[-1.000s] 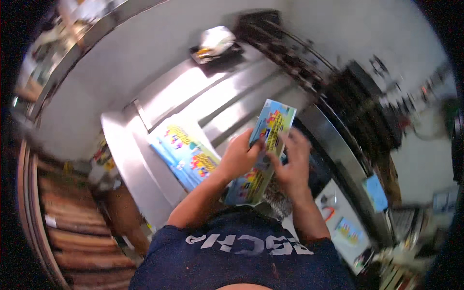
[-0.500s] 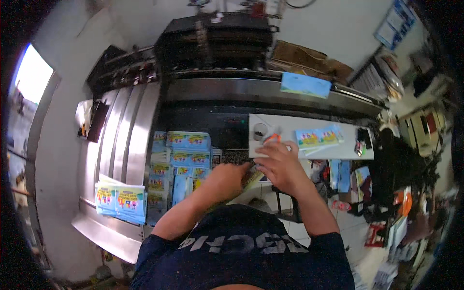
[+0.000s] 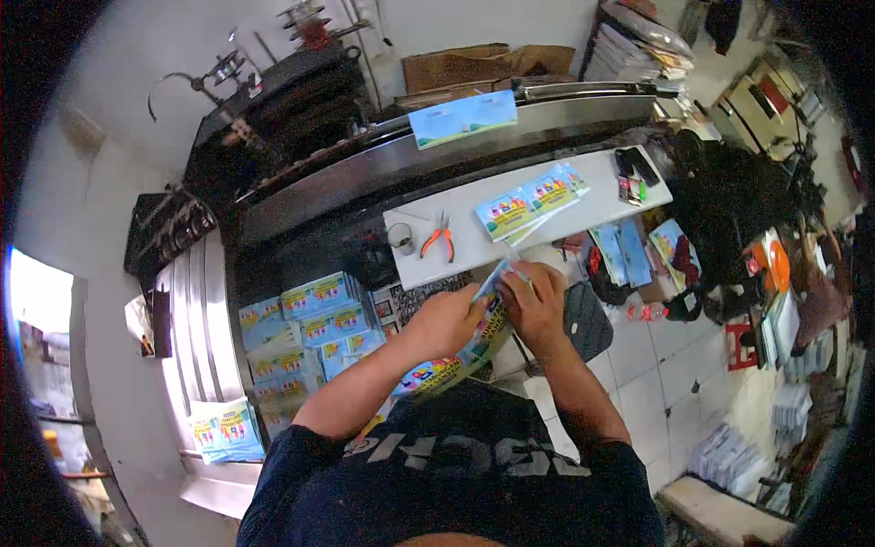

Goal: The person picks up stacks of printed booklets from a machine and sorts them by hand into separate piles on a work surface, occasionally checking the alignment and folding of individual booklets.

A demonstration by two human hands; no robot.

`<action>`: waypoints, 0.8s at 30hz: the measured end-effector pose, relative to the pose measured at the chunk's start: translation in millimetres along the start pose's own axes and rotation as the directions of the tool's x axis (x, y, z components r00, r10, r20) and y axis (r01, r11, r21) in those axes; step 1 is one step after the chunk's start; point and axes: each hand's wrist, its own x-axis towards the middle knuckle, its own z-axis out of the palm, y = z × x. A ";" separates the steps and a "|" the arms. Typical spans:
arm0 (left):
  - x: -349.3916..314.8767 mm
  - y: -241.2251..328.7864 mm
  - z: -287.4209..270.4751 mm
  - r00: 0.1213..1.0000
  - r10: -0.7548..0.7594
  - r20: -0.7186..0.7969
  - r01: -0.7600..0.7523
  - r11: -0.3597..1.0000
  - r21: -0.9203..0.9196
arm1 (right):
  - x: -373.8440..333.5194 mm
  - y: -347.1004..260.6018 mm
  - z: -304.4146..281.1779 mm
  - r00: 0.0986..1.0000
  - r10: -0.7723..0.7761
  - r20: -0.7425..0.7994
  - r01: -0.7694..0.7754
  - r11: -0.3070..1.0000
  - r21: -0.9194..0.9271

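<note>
Close in front of my body, my left hand point(image 3: 447, 321) is closed on the edge of a colourful printed booklet point(image 3: 493, 326), its fingers near the top end. My right hand point(image 3: 540, 308) pinches the same booklet from the other side, fingers bent over its upper edge. More of the printed matter point(image 3: 427, 376) shows below my left forearm, against my shirt. Just beyond my hands is a white board point(image 3: 428, 264). Orange-handled pliers point(image 3: 439, 239) lie on it beside a small round container point(image 3: 401, 239) and a pile of blue printed booklets point(image 3: 529, 205).
Stacks of blue printed booklets point(image 3: 333, 321) fill the surface at left, with another pile point(image 3: 226, 432) on the metal ledge. A dark machine point(image 3: 273, 118) stands behind. One blue sheet point(image 3: 463, 118) rests on the metal rail. A dark seat point(image 3: 586, 321) is right of my hands.
The view has swung to the right. My right hand has come away from beside the pliers, which now lie uncovered. The booklet between my hands is raised and shows more.
</note>
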 end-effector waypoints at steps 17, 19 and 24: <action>-20.6 -20.4 -17.3 0.989 0.102 -0.108 -0.077 0.973 0.216 | 23.8 -69.9 13.6 0.949 0.316 -0.014 -0.306 0.928 0.214; -24.1 -26.0 -22.6 0.983 0.143 -0.118 -0.113 0.966 0.234 | 22.4 -74.2 20.8 0.949 0.316 -0.005 -0.307 0.926 0.219; -30.6 -47.3 -24.7 0.983 0.144 -0.118 -0.124 0.979 0.164 | 15.5 -80.4 32.9 0.965 0.256 0.056 -0.262 0.939 0.221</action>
